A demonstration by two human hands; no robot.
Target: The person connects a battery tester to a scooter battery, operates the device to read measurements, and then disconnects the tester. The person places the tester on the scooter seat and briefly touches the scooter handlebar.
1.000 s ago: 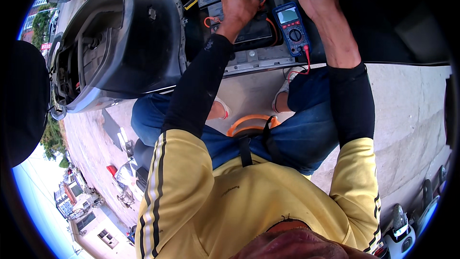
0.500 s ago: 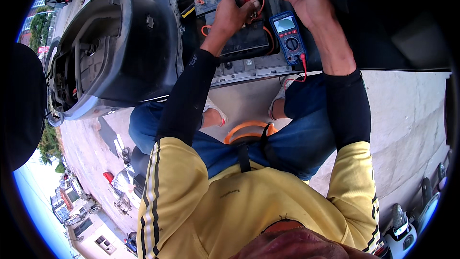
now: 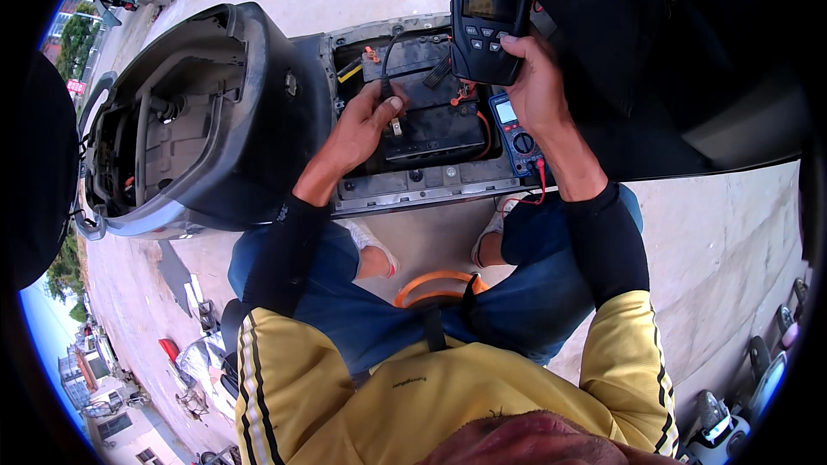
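Observation:
In my right hand (image 3: pixel 538 90) is a black handheld tester (image 3: pixel 489 30) with a dark screen and several buttons, my thumb beside the buttons. My left hand (image 3: pixel 360 125) pinches a black-handled clip (image 3: pixel 387 88) on a black cable; a small metal end (image 3: pixel 396 127) shows below the fingers. Both hands are over an open vehicle compartment holding black batteries (image 3: pixel 435 139) with orange wires (image 3: pixel 463 95). By my right wrist, a blue multimeter (image 3: pixel 514 132) rests at the compartment's right edge, its red lead (image 3: pixel 542 176) hanging down.
A large hollow dark housing (image 3: pixel 284 86) stands left of the compartment. The compartment's metal rim (image 3: pixel 431 194) runs in front of my knees. A dark covering (image 3: pixel 672 95) lies to the right. Parked scooters (image 3: pixel 724 422) stand at lower right on the concrete.
My right hand has tilted the tester so its screen and buttons face up. My left hand has moved left and down with the black clip; the red lead is no longer in it.

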